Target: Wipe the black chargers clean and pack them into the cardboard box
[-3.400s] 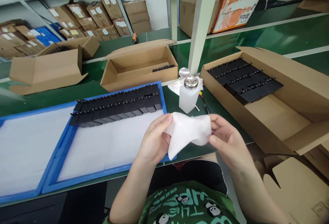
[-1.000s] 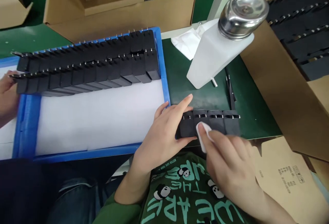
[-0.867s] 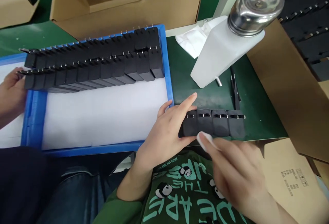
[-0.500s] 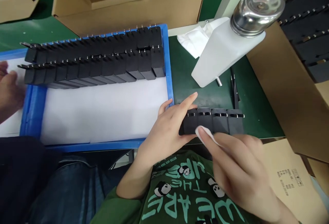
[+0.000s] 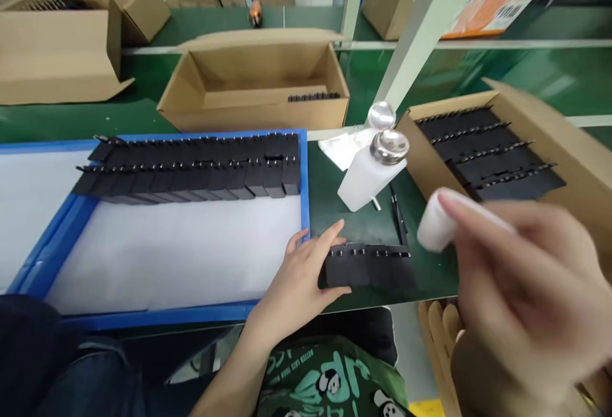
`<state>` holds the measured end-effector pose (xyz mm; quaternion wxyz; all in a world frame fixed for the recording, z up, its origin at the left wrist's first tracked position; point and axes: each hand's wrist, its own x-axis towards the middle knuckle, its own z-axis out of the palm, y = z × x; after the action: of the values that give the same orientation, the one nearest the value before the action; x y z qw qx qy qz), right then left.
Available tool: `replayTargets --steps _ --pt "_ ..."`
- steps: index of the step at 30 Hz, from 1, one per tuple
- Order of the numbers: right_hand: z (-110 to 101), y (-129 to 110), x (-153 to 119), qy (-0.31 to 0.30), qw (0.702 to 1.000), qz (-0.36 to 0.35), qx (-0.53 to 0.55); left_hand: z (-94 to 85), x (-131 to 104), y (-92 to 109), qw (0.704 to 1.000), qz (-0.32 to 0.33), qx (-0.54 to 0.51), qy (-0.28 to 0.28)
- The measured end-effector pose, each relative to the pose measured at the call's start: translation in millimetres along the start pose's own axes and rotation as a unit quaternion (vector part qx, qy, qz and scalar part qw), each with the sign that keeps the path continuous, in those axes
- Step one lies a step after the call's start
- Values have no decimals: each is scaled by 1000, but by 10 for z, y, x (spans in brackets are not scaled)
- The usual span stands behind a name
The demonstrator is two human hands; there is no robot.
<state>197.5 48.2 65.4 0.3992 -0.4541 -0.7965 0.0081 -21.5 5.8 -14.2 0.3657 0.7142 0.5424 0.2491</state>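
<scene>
At the front edge of the green table, a short row of black power adapters (image 5: 370,269) stands side by side with metal pins up. My left hand (image 5: 306,270) grips the row's left end, thumb on the near side and fingers on the far side. My right hand (image 5: 521,277), blurred by motion, is raised right of the row, apart from it. Pinched in its fingers is a folded white wipe (image 5: 436,229). Behind the row stands a white pump bottle (image 5: 366,181) with its metal lid flipped up. Black tweezers (image 5: 398,216) lie beside the bottle.
A blue-rimmed tray (image 5: 306,200) to the left holds two long rows of black adapters (image 5: 201,178). Cardboard boxes stand behind it (image 5: 258,114) and at the right (image 5: 478,143), both with adapters inside. White tissue (image 5: 342,149) lies behind the bottle. A pale post (image 5: 421,34) rises there.
My right hand has lifted off the adapter row and moved right with the wipe. My left hand keeps its grip. The view has tilted up, and the other person's hand has left the picture.
</scene>
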Motion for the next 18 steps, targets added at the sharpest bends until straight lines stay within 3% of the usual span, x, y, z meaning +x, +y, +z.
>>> replayTargets --steps 2,6,12,18 --pt "89 138 338 65 997 -35 -7 9 3 -14 1000 -5 3 2" --pt "311 298 696 -7 992 -84 -91 14 2 -14 1000 -6 2 5" --pt "311 254 690 -18 985 -75 -157 15 -2 -20 1000 -3 4 1" --pt "188 257 654 -33 991 -57 -113 1 1 -13 1000 10 12 2"
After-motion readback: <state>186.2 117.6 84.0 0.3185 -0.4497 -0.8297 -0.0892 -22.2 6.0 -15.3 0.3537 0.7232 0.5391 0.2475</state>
